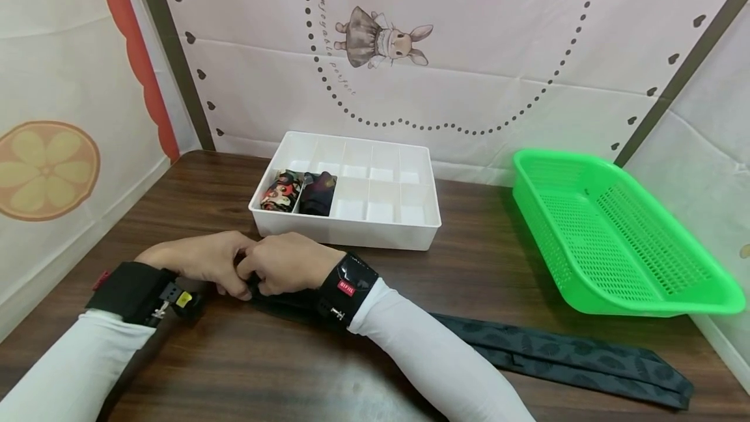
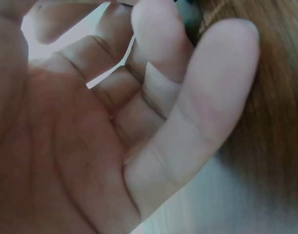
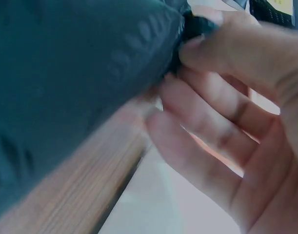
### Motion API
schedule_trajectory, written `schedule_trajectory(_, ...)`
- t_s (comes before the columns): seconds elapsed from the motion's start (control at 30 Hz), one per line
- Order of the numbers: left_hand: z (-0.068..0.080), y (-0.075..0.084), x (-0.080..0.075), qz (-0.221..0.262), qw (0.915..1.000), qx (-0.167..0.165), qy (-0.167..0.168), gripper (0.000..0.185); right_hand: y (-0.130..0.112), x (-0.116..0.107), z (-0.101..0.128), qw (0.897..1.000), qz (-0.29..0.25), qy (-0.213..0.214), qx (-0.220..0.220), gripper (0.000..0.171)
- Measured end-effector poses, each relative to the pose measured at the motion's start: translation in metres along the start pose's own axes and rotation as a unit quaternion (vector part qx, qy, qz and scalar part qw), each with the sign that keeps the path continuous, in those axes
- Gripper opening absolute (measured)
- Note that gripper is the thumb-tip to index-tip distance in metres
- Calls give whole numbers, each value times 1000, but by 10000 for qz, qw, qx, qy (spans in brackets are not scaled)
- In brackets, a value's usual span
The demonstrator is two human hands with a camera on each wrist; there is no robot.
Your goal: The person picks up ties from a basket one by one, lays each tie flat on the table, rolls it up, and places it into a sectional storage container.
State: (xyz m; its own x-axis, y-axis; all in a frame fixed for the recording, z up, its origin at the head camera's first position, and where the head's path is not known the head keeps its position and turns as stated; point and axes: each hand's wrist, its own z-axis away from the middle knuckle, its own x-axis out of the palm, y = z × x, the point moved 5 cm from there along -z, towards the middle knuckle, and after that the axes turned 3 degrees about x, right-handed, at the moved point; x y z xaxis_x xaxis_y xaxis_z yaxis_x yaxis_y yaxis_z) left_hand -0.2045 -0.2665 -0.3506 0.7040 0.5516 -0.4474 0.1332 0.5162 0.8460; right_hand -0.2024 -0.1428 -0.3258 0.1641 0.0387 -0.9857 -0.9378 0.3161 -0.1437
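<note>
**Two hands pinching the tie's end**

The left hand (image 1: 202,264) and right hand (image 1: 287,267) are meeting knuckle to knuckle on the table (image 1: 469,266), fingers curled, both pinching the narrow end of the dark tie (image 1: 562,357). The tie is trailing right under the right forearm. Behind them are sitting a white tray (image 1: 375,230) and a green basket (image 1: 615,239).

Both hands (image 1: 249,272) curled — (knuckles touching)
</note>
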Motion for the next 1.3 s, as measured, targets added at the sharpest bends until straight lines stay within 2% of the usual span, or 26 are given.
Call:
schedule_trajectory(0.13,1,2,1,-39,10000,-64,56,33,-2,0,1,9994,243,244,23,11)
schedule_trajectory(0.23,1,2,2,148,9999,14,-30,34,-4,3,1,9992,214,319,61,13)
schedule_trajectory(0.43,1,0,6,173,9996,216,-56,33,-5,6,1,9995,194,249,97,15)
schedule_trajectory(0.6,2,0,7,141,9997,221,20,32,-6,4,4,9995,303,68,0,19)
schedule_trajectory(0.87,0,2,3,424,9987,272,-49,36,-5,3,3,9979,502,399,26,12)
schedule_trajectory(0.97,-1,2,2,291,9986,443,-33,34,-4,3,2,9975,530,455,63,12)
schedule_trajectory(1.07,-2,1,3,120,9984,543,1,33,-3,4,2,9987,391,321,94,13)
schedule_trajectory(1.2,-3,2,3,41,9993,374,25,38,-1,3,4,9998,150,-65,63,17)
schedule_trajectory(1.3,-3,4,3,-18,9999,128,52,42,-2,1,5,9998,189,-82,-26,19)
